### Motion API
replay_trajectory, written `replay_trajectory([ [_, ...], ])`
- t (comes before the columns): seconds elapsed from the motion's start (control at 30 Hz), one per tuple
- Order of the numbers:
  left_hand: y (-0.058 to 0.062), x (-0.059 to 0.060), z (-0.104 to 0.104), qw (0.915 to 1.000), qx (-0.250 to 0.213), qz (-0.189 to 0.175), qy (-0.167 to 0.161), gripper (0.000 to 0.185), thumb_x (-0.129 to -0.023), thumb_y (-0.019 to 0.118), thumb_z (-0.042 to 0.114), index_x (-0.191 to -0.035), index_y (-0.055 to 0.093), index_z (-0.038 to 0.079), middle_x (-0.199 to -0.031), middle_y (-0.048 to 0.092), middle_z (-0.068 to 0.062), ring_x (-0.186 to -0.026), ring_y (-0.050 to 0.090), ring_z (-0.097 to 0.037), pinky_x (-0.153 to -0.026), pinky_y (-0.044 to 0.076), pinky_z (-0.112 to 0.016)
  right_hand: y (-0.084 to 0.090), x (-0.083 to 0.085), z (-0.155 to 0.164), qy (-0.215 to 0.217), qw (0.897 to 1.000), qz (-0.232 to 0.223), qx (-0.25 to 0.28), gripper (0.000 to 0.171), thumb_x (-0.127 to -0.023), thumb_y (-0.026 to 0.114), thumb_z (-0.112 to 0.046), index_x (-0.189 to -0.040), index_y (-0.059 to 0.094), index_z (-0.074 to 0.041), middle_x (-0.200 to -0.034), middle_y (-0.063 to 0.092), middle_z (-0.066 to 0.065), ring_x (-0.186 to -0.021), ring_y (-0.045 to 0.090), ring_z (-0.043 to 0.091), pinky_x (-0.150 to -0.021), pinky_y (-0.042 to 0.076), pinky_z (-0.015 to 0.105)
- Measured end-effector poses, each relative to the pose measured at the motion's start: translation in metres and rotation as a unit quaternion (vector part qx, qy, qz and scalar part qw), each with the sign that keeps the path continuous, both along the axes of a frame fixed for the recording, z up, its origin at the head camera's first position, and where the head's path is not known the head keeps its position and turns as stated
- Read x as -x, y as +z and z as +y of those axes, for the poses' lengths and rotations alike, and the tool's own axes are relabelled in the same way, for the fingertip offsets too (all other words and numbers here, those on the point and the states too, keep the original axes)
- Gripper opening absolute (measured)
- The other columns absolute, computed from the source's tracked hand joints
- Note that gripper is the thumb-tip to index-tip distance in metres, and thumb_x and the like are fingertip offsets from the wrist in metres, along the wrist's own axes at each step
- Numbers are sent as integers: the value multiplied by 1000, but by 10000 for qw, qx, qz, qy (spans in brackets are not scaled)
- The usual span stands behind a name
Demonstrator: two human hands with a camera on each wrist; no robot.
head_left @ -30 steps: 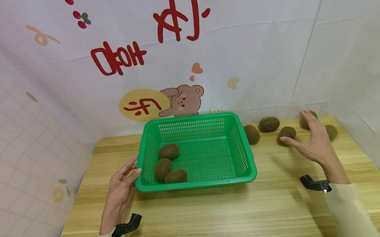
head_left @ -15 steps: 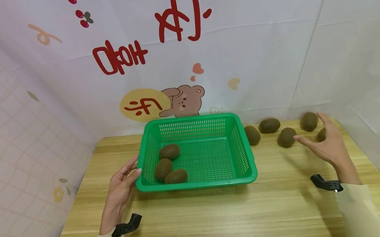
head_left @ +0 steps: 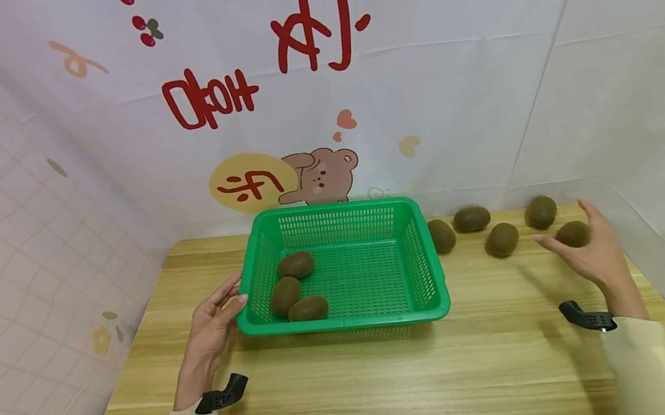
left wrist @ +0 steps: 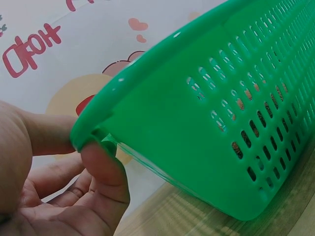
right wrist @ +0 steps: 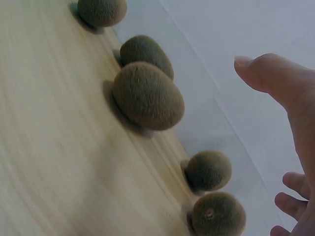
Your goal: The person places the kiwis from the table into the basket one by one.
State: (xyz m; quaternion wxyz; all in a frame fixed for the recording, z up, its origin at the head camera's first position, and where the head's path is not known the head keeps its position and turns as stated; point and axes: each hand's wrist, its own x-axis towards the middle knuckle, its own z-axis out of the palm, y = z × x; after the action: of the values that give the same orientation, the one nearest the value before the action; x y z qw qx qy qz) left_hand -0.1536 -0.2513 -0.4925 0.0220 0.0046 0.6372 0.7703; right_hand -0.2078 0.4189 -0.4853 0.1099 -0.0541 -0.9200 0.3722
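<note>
A green plastic basket (head_left: 351,323) stands on the table, with three brown kiwis (head_left: 296,265) inside at its left. My left hand (head_left: 211,328) holds its left side. In the left wrist view, thumb and finger pinch the basket's rim (left wrist: 162,49). At the right, my right hand (head_left: 602,259) hovers with thumb and fingers spread around a kiwi (head_left: 574,234), holding nothing. The right wrist view shows the thumb (right wrist: 275,73) apart from several kiwis (right wrist: 147,96) on the table.
Other kiwis (head_left: 502,239) lie between the basket and my right hand, near the back edge of the wooden table (head_left: 364,406). A white printed cloth (head_left: 448,73) hangs behind the table and along both sides.
My right hand has moved right, away from the middle kiwis, to the rightmost kiwi, which shows between thumb and fingers. The left hand and basket have stayed put.
</note>
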Motion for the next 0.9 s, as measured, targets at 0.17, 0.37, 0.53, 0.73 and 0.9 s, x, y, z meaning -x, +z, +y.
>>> replay_trajectory([
  [0.17,2,1,0,10000,45,-13,18,62,-101,64,6,-157,37,-3,-115,58,4,-83,67,0,-68,56,-14,-5,2,9,-81,9998,-182,46,113,-91,75,-49,-167,-2,-15,-171,0,23,-155,3,54,-116,13,79],
  [0.37,3,1,0,10000,47,-47,17,62,-101,64,6,-157,37,-3,-116,59,4,-82,66,0,-67,56,-13,-9,3,16,-137,9993,-349,26,113,-91,74,-52,-167,-1,-15,-171,-1,22,-155,3,55,-115,15,79],
  [0.53,3,1,-1,10000,52,-49,7,62,-101,64,6,-157,37,-2,-116,58,4,-83,66,0,-69,56,-14,-12,5,22,-189,9978,-590,215,115,-91,72,-55,-167,-6,-16,-171,-7,22,-154,-1,56,-114,14,81],
  [0.73,4,2,-1,10000,55,-75,11,62,-101,64,6,-157,37,-2,-116,56,3,-85,67,-1,-72,57,-14,-18,10,30,-259,9963,-739,359,119,-90,73,-57,-166,-8,-14,-170,-9,23,-153,-1,57,-113,15,81],
  [0.9,4,2,-1,9998,126,-142,13,63,-102,64,7,-158,36,-1,-117,54,3,-82,65,2,-70,56,-13,-24,11,36,-276,9955,-798,438,120,-91,73,-55,-165,-10,-10,-169,-9,26,-152,1,59,-114,17,80],
])
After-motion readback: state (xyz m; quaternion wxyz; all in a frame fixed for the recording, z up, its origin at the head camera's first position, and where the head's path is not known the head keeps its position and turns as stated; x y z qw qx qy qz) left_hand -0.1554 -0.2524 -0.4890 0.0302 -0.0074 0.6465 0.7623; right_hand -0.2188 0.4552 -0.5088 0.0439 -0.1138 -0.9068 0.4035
